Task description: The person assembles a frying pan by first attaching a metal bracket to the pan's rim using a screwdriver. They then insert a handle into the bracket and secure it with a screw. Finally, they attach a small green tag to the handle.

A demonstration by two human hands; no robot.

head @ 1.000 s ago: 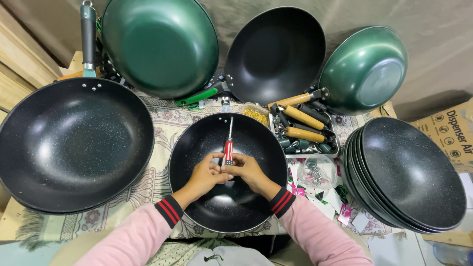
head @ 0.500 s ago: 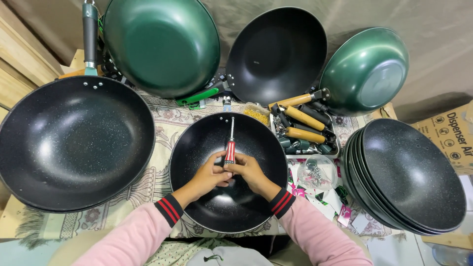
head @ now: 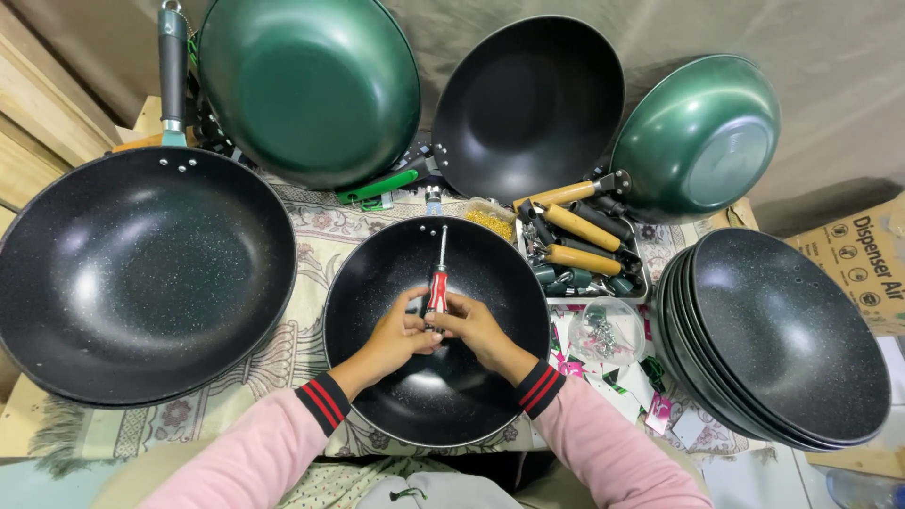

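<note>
**Holding a screwdriver upright in a small black pan**

Starting at the left, a large black speckled pan (head: 141,273) with a dark handle lies on the patterned cloth (head: 311,236) that covers the surface. Behind it a green pan (head: 311,90) leans with its underside toward the camera.

At centre, a small black pan (head: 377,273) rests on the cloth directly in front of the person. Both hands meet over its middle. The left hand (head: 401,332) is closed, its fingers curled around the lower end of a screwdriver (head: 437,283) with a red handle. The right hand (head: 476,328) is closed on the same end from the other side, touching the left hand. The screwdriver extends away from the hands toward the far rim of the pan, with the metal shaft pointing away from the person. Both sleeves are pink with dark cuffs striped in red.

Behind the small pan, another black pan (head: 528,104) leans upright with a green handle at its lower left edge.

To the right, a tray (head: 580,247) holds wooden and dark handles. A small clear bowl (head: 603,330) of screws sits just in front of the tray. A second green pan (head: 698,141) leans behind the tray. At far right stands a stack of black pans (head: 782,339), with a cardboard box (head: 863,259) beside it.
</note>
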